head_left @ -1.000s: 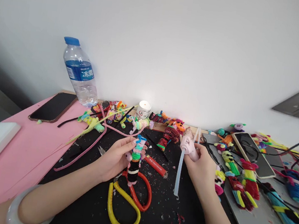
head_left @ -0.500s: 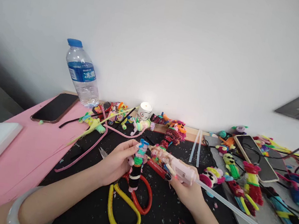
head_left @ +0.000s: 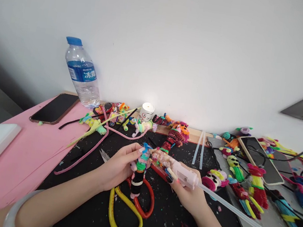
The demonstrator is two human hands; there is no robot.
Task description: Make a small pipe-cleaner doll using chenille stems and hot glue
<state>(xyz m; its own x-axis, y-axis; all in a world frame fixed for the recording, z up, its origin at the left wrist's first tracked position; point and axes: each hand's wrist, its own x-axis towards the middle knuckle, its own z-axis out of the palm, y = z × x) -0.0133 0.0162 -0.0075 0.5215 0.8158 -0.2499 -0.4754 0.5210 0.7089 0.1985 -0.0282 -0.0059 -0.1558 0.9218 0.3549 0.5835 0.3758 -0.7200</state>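
My left hand (head_left: 116, 165) is closed on a small figure (head_left: 140, 168) of wound pipe cleaners in blue, pink, green, black and white, held upright over the black mat (head_left: 91, 210). My right hand (head_left: 189, 195) grips a pink hot glue gun (head_left: 179, 171). The gun's nozzle points left and touches the figure's upper part. A long clear glue stick (head_left: 236, 213) trails from the back of the gun to the right. Red and yellow scissor-like loops (head_left: 124, 215) lie on the mat just under the figure.
A water bottle (head_left: 81, 74) and a phone (head_left: 54, 108) stand at the back left on pink paper (head_left: 14, 157). A lit candle (head_left: 146, 111) sits by the wall among pipe-cleaner figures. More figures (head_left: 251, 185), a second phone (head_left: 260, 154) and cables lie right. Two glue sticks (head_left: 199, 149) lie near.
My right hand swung the glue gun round from upright beside the figure to pointing left. Its nozzle now touches the figure. My left hand held the figure almost still.
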